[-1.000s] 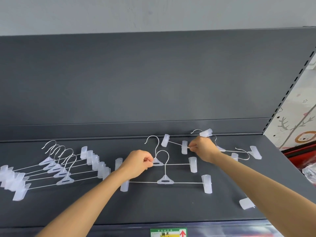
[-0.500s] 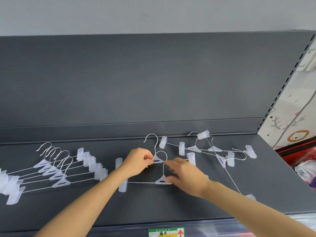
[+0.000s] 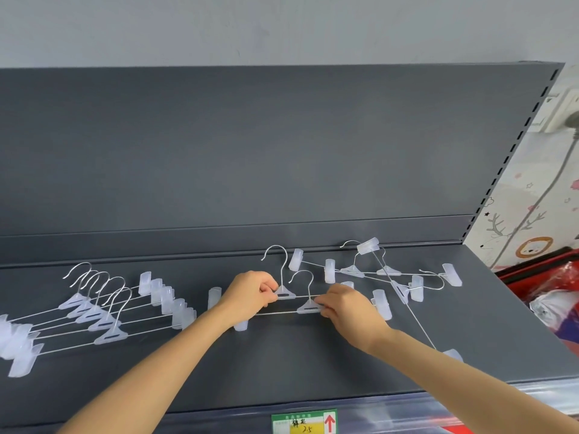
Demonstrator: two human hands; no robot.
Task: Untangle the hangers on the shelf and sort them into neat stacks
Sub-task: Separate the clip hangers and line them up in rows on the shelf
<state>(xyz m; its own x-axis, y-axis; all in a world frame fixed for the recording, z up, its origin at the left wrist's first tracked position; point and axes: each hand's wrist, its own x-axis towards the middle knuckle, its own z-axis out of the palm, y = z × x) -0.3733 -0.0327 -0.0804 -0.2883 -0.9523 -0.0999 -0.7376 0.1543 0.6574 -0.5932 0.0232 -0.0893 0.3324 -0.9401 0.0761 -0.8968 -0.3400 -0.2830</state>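
Pinching the far frosted-plastic-and-wire clip hanger (image 3: 285,292) with my left hand (image 3: 250,292), the near matching hanger (image 3: 308,306) with my right hand (image 3: 347,308), seemingly to align both for stacking.

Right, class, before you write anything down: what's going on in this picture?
A person is sorting clip hangers on a dark shelf. The left hand pinches the plastic centre of the back hanger in the middle, and the right hand pinches the centre of the front hanger just before it. A neat stack of hangers lies to the left. On the right, a tangled pile of hangers waits, not yet sorted.
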